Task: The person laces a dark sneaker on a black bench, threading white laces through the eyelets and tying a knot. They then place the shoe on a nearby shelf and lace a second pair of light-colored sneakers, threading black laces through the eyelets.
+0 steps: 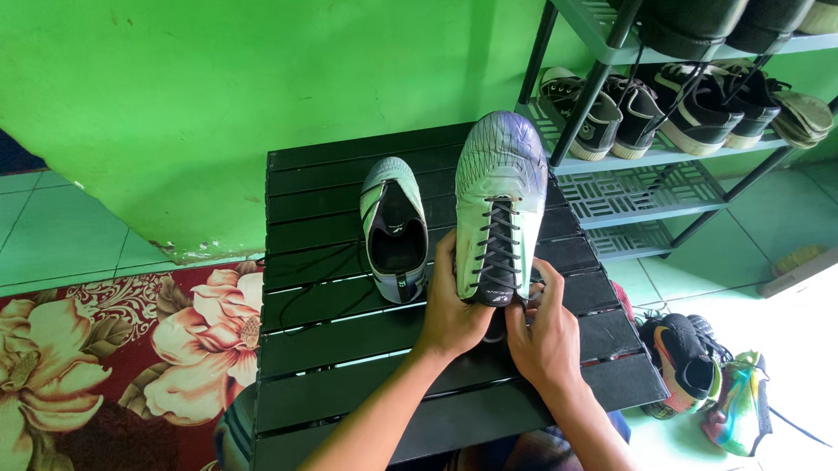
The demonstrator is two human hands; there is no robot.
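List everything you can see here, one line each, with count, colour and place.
Laced boot: one, pale green and purple with black laces, on the table, toe away from the person.
Second boot: one, pale green, left of the first, no laces in its eyelets.
Loose lace: one, black, on the table left of the second boot.
Table: one, black, slatted.
Shoe rack: one, grey-green with black posts, against the wall at right, holding dark sneakers.
Colourful boots: two, on the floor at right.
Rug: one, red floral, at left.
Wall: green.
Left hand: at the laced boot's heel.
Right hand: at the same heel.

Bright daylight glare at lower right, sharp focus, wide-angle edge distortion.
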